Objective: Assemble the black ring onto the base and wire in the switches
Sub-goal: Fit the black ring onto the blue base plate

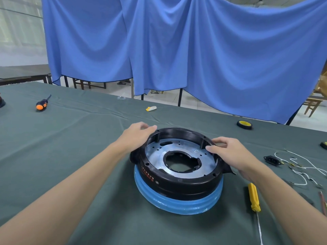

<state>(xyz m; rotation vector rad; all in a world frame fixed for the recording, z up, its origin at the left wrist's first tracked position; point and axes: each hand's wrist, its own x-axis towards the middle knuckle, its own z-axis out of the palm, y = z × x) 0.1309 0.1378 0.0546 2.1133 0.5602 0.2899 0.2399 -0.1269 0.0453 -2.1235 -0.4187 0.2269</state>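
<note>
The black ring (178, 184) sits on top of the blue ribbed base (177, 204) in the middle of the green-covered table. A silver perforated plate (155, 154) with a large central opening shows inside the ring. My left hand (137, 134) touches the ring's far left rim, its fingers loosely bent over the edge. My right hand (228, 152) grips the ring's right rim, thumb on the inside and fingers on the outside. A black socket (271, 160) with white wires (300, 167) lies to the right.
A yellow-handled screwdriver (254, 199) lies right of the base. An orange and black screwdriver (42, 103) rests at far left. A roll of black tape (244, 124) and a small yellow and white part (151, 108) lie farther back. Blue curtains hang behind the table.
</note>
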